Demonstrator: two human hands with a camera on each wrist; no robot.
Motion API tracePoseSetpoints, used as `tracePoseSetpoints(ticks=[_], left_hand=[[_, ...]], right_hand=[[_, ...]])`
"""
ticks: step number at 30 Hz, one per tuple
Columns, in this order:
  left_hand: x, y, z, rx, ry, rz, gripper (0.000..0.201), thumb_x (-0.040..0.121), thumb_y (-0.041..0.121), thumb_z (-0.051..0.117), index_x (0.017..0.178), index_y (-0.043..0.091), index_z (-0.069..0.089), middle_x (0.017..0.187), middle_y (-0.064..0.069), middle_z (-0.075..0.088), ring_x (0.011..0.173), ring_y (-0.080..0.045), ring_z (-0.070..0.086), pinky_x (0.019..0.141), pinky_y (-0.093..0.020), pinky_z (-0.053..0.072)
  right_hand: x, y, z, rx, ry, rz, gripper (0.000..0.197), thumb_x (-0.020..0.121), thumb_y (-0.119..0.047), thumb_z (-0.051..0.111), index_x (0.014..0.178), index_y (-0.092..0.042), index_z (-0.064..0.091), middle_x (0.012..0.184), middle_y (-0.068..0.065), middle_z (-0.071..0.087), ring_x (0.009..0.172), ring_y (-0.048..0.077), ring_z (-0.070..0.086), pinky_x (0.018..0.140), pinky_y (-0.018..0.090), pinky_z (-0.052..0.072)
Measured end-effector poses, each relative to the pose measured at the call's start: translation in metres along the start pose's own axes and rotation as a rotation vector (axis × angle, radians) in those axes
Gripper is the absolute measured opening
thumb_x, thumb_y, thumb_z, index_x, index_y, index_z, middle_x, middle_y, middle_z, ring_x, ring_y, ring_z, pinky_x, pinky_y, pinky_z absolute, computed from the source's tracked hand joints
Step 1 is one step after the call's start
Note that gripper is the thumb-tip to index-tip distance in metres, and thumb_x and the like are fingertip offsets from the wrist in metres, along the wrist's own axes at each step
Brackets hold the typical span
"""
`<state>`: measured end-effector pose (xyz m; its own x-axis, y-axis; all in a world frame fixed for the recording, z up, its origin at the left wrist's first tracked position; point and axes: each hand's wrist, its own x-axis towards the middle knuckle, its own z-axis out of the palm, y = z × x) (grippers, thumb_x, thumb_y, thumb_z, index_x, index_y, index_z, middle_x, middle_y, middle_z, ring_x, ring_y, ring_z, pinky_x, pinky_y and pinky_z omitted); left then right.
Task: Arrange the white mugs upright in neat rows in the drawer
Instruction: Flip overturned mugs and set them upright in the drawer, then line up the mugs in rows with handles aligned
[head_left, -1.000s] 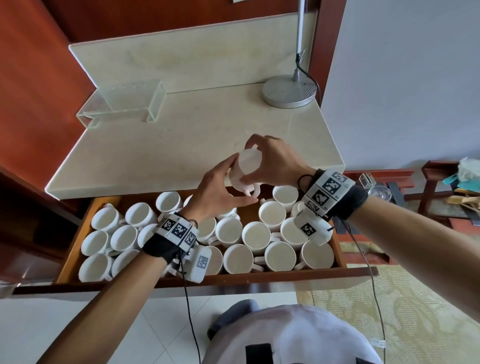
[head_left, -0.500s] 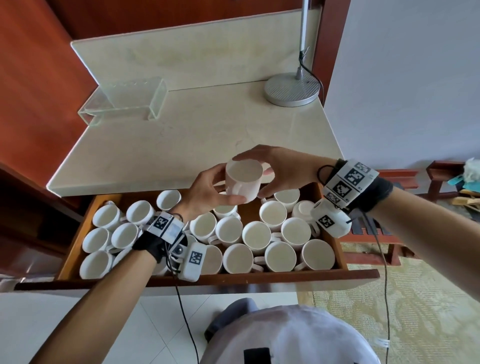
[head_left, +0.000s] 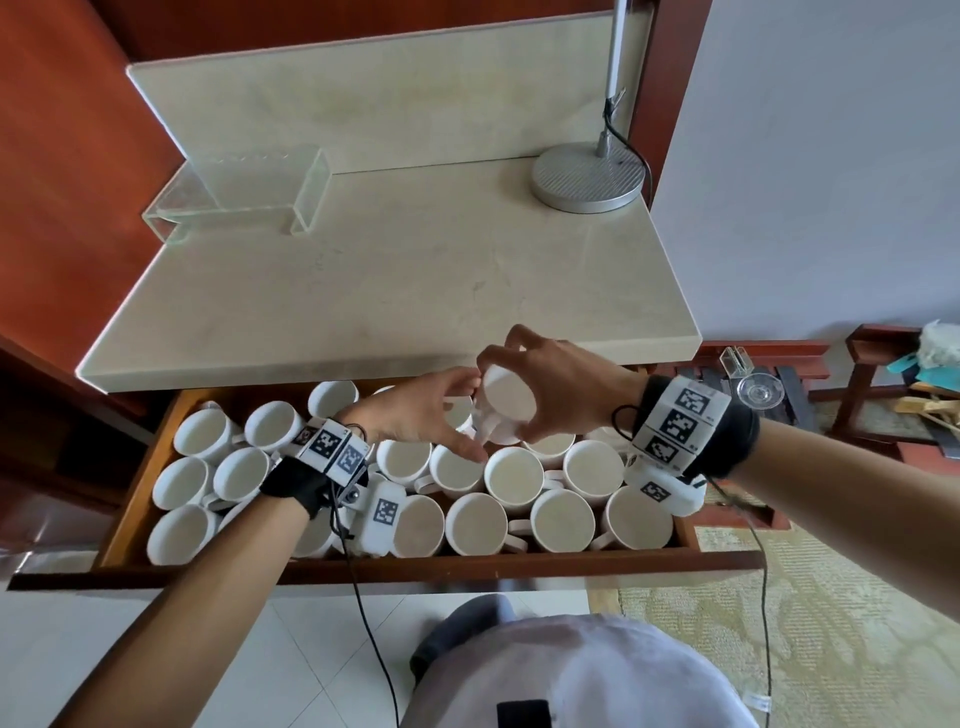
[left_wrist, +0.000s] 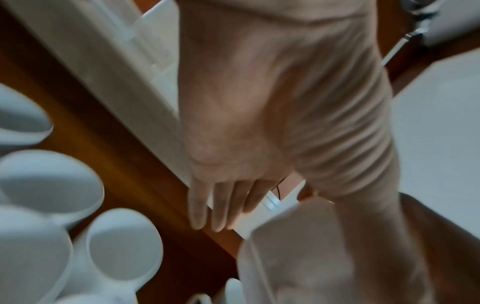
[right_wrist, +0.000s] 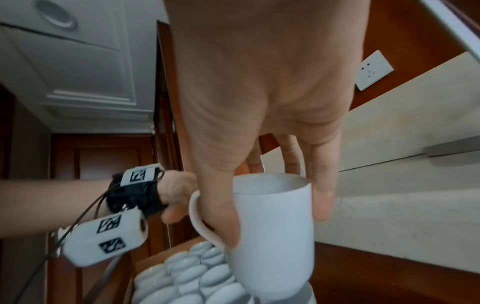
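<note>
Mugs of white glazed ceramic (head_left: 521, 478) stand mouth-up, packed together in the open brown wooden drawer (head_left: 519, 566) under the pale stone bench (head_left: 395, 270). Above them the right hand (head_left: 566, 384) clamps its grip round one white handled mug (head_left: 506, 405); the left hand (head_left: 415, 415) touches it with spread fingers.

Left wrist view: blurred, fingers (left_wrist: 218, 207) straight.

Right wrist view: thumb (right_wrist: 221, 205) passes through the handle, fingers on the far wall.
</note>
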<state>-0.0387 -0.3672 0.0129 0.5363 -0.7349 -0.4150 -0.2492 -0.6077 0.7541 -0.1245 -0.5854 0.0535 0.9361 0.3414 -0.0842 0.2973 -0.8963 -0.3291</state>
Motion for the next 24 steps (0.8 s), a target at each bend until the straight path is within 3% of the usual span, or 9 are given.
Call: tracePoseSetpoints(ticks=[2, 6, 8, 11, 14, 18, 24], left_hand=[[0.003, -0.012, -0.004, 0.232, 0.020, -0.109, 0.112, 0.061, 0.059, 0.093, 0.154, 0.025, 0.041, 0.153, 0.010, 0.048, 0.142, -0.007, 0.043, 0.118, -0.033, 0.037], [0.014, -0.029, 0.002, 0.595, 0.131, -0.150, 0.063, 0.091, 0.038, 0.074, 0.146, 0.018, 0.052, 0.147, -0.002, 0.055, 0.130, -0.019, 0.056, 0.102, -0.029, 0.048], [0.021, -0.038, 0.006, 0.670, 0.112, -0.146, 0.054, 0.095, 0.035, 0.069, 0.144, 0.018, 0.054, 0.143, -0.004, 0.059, 0.125, -0.022, 0.059, 0.100, -0.032, 0.049], [0.031, -0.049, 0.008, 0.684, 0.053, -0.140, 0.043, 0.098, 0.030, 0.065, 0.138, 0.015, 0.060, 0.135, -0.005, 0.063, 0.120, -0.025, 0.062, 0.098, -0.038, 0.052], [0.036, -0.051, 0.011, 0.721, -0.011, -0.125, 0.023, 0.097, 0.030, 0.062, 0.115, 0.016, 0.067, 0.110, -0.002, 0.070, 0.101, -0.025, 0.068, 0.084, -0.040, 0.058], [0.040, -0.058, 0.011, 0.761, -0.035, -0.108, 0.026, 0.094, 0.034, 0.060, 0.115, 0.019, 0.065, 0.098, 0.002, 0.068, 0.087, -0.021, 0.067, 0.078, -0.040, 0.059], [0.045, -0.061, 0.008, 0.882, -0.076, -0.061, 0.018, 0.095, 0.031, 0.059, 0.103, 0.015, 0.064, 0.086, 0.001, 0.060, 0.087, -0.026, 0.068, 0.072, -0.036, 0.055]], right_hand=[[0.001, 0.002, 0.013, -0.091, -0.007, 0.008, 0.086, 0.066, -0.039, 0.086, 0.139, -0.032, 0.041, 0.123, 0.003, 0.044, 0.088, 0.025, 0.061, 0.068, 0.040, 0.056], [0.004, 0.005, 0.040, -0.226, -0.004, 0.059, 0.088, 0.070, -0.036, 0.084, 0.143, -0.030, 0.036, 0.131, 0.005, 0.042, 0.100, 0.027, 0.060, 0.060, 0.035, 0.051], [0.007, 0.006, 0.052, -0.269, -0.002, 0.077, 0.086, 0.073, -0.037, 0.082, 0.144, -0.028, 0.035, 0.133, 0.007, 0.042, 0.100, 0.029, 0.060, 0.058, 0.034, 0.047], [0.012, 0.008, 0.066, -0.236, 0.011, 0.106, 0.085, 0.073, -0.035, 0.082, 0.144, -0.024, 0.035, 0.132, 0.010, 0.042, 0.097, 0.034, 0.063, 0.065, 0.042, 0.056], [0.018, 0.011, 0.074, -0.212, -0.003, 0.126, 0.084, 0.074, -0.034, 0.081, 0.144, -0.023, 0.036, 0.135, 0.011, 0.041, 0.100, 0.035, 0.063, 0.065, 0.042, 0.056], [0.022, 0.014, 0.079, -0.219, -0.050, 0.117, 0.085, 0.075, -0.027, 0.082, 0.145, -0.021, 0.034, 0.139, 0.013, 0.040, 0.107, 0.037, 0.062, 0.068, 0.044, 0.058], [0.027, 0.010, 0.083, -0.281, -0.120, 0.104, 0.085, 0.076, -0.014, 0.076, 0.149, -0.017, 0.034, 0.145, 0.016, 0.037, 0.124, 0.036, 0.051, 0.074, 0.041, 0.058]])
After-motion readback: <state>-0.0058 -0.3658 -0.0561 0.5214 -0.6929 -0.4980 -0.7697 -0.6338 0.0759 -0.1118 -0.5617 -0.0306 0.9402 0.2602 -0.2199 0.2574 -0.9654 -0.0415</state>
